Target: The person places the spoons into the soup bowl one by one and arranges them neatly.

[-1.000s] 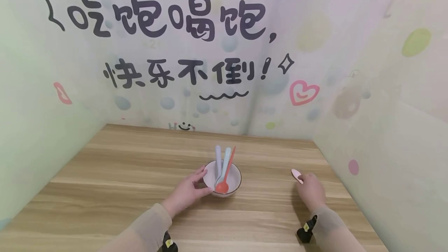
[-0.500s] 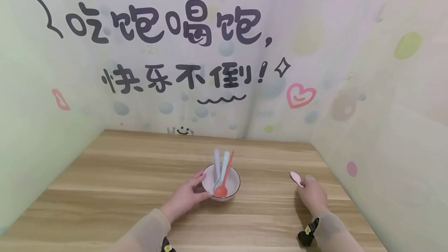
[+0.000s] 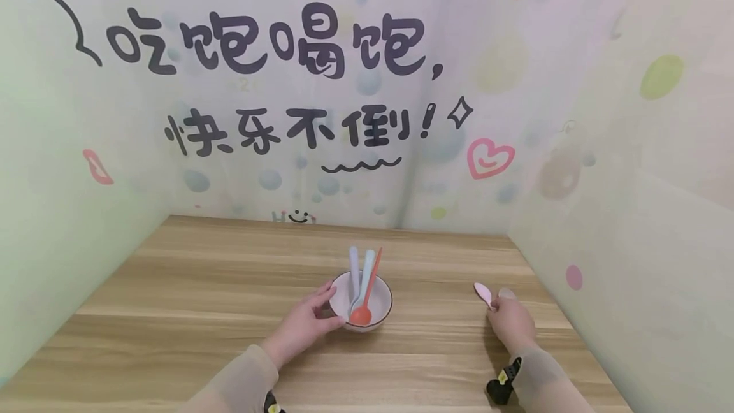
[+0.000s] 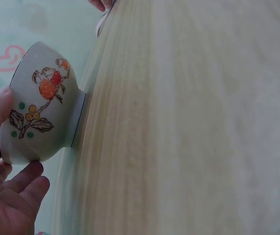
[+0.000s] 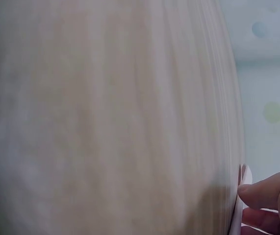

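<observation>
A white bowl [image 3: 380,295] with a dark rim stands on the table, and three utensils lean inside it. These are an orange spoon [image 3: 361,316], a light blue handle [image 3: 368,266] and a lavender handle [image 3: 353,263]. My left hand [image 3: 301,330] grips the bowl's left side, thumb near the front rim and fingers further back. In the left wrist view, painted fruit and leaves decorate the bowl's outside [image 4: 46,98]. Off to the right, my right hand [image 3: 512,322] pinches a pale pink spoon [image 3: 483,292], its head pointing away to the left, low over the table.
The wood-grain table [image 3: 229,285] meets a back wall [image 3: 321,81] with large black lettering and pastel spots. Side walls close it in at left [image 3: 69,107] and right [image 3: 648,209]. A black wrist device [image 3: 501,387] sits at the right cuff.
The head view has tilted up a little, so the whole scene sits slightly lower. Both hands keep their grips, and the pink spoon's face shows more than a second ago.
</observation>
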Demonstrator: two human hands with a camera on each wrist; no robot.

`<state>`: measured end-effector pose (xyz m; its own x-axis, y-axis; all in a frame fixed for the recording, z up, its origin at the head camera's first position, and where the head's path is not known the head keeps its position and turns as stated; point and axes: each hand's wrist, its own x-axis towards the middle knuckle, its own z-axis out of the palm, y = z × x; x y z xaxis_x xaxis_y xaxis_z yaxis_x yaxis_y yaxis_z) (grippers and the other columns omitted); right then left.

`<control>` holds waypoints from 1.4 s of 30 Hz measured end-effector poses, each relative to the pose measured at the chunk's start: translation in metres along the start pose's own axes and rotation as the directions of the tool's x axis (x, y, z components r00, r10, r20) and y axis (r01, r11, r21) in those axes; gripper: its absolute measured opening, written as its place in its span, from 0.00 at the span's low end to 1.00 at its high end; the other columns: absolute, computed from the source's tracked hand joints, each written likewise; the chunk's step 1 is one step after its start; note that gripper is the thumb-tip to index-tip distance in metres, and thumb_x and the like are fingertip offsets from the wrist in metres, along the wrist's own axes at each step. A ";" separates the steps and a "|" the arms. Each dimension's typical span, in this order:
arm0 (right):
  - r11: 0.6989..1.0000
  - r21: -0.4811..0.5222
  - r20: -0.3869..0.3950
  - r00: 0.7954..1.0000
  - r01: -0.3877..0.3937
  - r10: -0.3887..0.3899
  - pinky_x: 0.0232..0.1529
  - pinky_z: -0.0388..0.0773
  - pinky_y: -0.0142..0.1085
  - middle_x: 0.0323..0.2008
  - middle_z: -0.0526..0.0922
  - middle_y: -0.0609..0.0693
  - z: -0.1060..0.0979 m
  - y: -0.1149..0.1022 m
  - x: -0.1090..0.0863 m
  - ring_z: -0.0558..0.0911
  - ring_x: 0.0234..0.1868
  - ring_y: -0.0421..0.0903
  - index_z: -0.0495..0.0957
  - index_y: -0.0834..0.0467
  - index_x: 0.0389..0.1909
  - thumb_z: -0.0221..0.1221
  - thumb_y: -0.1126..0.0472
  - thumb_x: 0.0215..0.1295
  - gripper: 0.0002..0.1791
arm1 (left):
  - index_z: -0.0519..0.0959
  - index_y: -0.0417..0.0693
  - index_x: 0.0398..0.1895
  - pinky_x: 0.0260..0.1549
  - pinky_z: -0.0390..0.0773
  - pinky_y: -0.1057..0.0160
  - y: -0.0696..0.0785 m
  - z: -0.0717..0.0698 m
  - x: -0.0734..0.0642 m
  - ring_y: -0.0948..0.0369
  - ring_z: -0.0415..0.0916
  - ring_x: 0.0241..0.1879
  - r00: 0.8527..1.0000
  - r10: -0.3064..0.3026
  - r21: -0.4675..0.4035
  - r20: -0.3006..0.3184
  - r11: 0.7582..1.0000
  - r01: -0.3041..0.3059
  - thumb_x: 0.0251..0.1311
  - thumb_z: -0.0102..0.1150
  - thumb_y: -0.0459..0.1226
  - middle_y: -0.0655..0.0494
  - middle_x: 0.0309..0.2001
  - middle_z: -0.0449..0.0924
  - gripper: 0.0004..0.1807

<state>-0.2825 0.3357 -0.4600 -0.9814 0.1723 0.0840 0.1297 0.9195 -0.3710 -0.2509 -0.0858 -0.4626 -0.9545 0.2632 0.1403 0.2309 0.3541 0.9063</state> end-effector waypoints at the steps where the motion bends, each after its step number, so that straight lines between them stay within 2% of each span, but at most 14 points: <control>1: 1.000 0.002 -0.001 1.000 -0.002 0.002 0.34 0.73 0.49 0.43 0.82 0.66 0.000 0.000 0.000 0.76 0.33 0.54 0.81 0.68 0.44 0.57 0.66 0.61 0.13 | 0.65 0.36 0.68 0.59 0.70 0.51 0.000 0.000 0.000 0.49 0.69 0.61 1.000 0.002 0.001 0.001 1.000 -0.002 0.54 0.70 0.42 0.44 0.73 0.55 0.40; 16: 0.999 0.029 0.012 1.000 -0.026 0.026 0.33 0.74 0.46 0.35 0.81 0.63 0.000 0.005 0.001 0.74 0.31 0.53 0.81 0.72 0.41 0.55 0.68 0.63 0.12 | 0.65 0.37 0.68 0.59 0.70 0.52 -0.002 0.000 0.001 0.50 0.68 0.62 1.000 -0.005 0.001 0.010 1.000 0.005 0.55 0.69 0.42 0.46 0.73 0.54 0.40; 22: 0.998 0.057 0.020 0.999 -0.028 0.027 0.32 0.74 0.45 0.38 0.81 0.65 0.001 0.002 0.001 0.75 0.31 0.52 0.81 0.72 0.42 0.55 0.68 0.63 0.12 | 0.65 0.36 0.68 0.60 0.70 0.51 -0.002 0.001 0.001 0.49 0.67 0.63 1.000 0.008 0.016 -0.006 1.000 -0.008 0.54 0.70 0.42 0.45 0.73 0.55 0.40; 27: 0.997 0.074 0.033 0.999 -0.013 0.010 0.30 0.74 0.43 0.38 0.82 0.64 0.003 -0.003 -0.001 0.75 0.30 0.51 0.82 0.70 0.41 0.56 0.69 0.62 0.11 | 0.66 0.37 0.68 0.60 0.70 0.52 -0.002 0.000 0.001 0.50 0.68 0.62 1.000 0.008 0.019 -0.006 1.000 -0.007 0.54 0.70 0.42 0.47 0.73 0.55 0.40; 34: 0.995 0.092 0.048 0.998 0.029 -0.033 0.25 0.72 0.38 0.32 0.82 0.58 0.009 -0.010 -0.001 0.73 0.26 0.47 0.82 0.70 0.41 0.57 0.69 0.62 0.11 | 0.65 0.37 0.68 0.60 0.70 0.51 -0.004 0.000 0.002 0.50 0.68 0.62 1.000 0.003 0.016 -0.001 1.000 -0.003 0.54 0.69 0.42 0.47 0.73 0.54 0.40; 42: 0.992 0.115 0.071 0.996 0.046 -0.055 0.29 0.74 0.40 0.40 0.83 0.61 0.011 -0.024 -0.007 0.75 0.29 0.48 0.82 0.69 0.44 0.59 0.68 0.61 0.12 | 0.66 0.38 0.68 0.60 0.69 0.51 -0.005 0.001 0.001 0.50 0.67 0.63 1.000 -0.011 0.016 -0.004 1.000 0.011 0.55 0.69 0.41 0.47 0.74 0.54 0.39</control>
<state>-0.2801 0.3083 -0.4619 -0.9946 0.0963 0.0380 0.0673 0.8799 -0.4704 -0.2532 -0.0865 -0.4673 -0.9576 0.2561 0.1322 0.2238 0.3714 0.9011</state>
